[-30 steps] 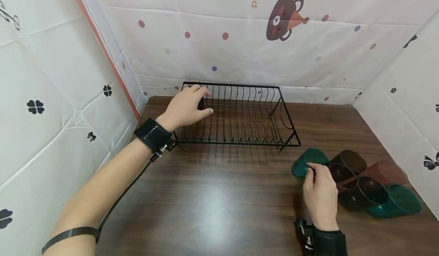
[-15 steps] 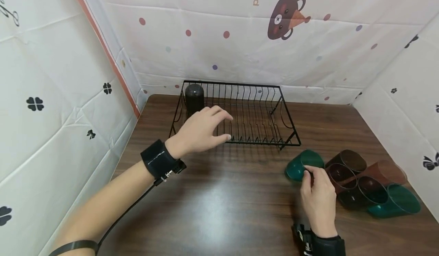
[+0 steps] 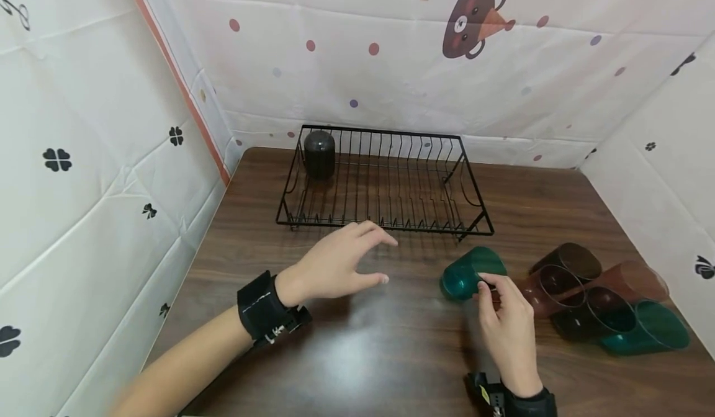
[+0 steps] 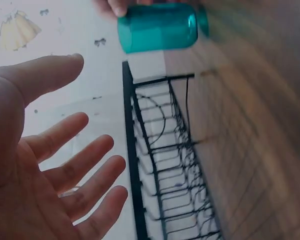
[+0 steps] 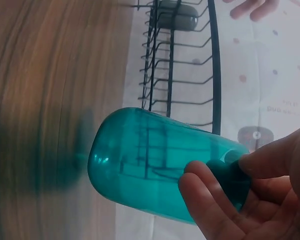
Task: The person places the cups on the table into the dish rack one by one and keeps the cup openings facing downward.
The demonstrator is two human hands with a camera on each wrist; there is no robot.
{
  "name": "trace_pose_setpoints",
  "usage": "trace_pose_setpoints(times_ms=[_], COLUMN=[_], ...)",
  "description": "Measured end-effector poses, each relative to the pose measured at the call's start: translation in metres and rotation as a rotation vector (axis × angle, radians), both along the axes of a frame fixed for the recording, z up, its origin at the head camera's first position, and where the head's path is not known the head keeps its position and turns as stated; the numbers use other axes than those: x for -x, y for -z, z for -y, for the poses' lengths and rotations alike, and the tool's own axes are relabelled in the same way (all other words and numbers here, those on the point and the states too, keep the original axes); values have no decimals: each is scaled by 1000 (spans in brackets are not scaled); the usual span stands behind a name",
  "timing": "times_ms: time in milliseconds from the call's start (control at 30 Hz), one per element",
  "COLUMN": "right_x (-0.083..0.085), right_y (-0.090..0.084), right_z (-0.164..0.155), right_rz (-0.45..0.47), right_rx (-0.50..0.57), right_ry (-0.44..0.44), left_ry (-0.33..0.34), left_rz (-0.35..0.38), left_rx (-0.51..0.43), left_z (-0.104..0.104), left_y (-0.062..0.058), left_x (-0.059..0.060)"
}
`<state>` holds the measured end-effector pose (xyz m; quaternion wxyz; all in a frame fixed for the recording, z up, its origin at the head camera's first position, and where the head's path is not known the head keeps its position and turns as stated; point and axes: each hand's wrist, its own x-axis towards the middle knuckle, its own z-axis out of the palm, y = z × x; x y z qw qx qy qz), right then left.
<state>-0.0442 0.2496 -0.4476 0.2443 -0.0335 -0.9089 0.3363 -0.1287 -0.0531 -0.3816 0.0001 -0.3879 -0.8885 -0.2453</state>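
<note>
Right hand (image 3: 505, 318): grip pinched on rim of teal cup (image 3: 468, 273), lifted sideways just above the desk (image 3: 346, 355). Left hand (image 3: 341, 262): fingers spread, holding nothing, near the cup. Wire rack (image 3: 385, 181) behind; open desk in front.

dark wooden table (image 3: 357, 355) with a black wire rack (image 3: 385, 184) and a cluster of tumblers (image 3: 603, 305)
</note>
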Motion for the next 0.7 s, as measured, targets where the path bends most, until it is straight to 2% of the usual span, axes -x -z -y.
trace_pose_setpoints(times_ms=[333,533,700], right_x=[-3,-4,-5], right_y=[-3,-7,-10], right_z=[21,40,53], right_rz=[3,-29,-35], right_rx=[-10,-42,-60], right_ry=[-111,-229,-315], left_ry=[-14,-30,-48], left_rz=[164,236,310], left_rx=[43,13,-52], left_z=[-9,-15,-17], left_y=[32,56,68], left_x=[-12,-14,-17])
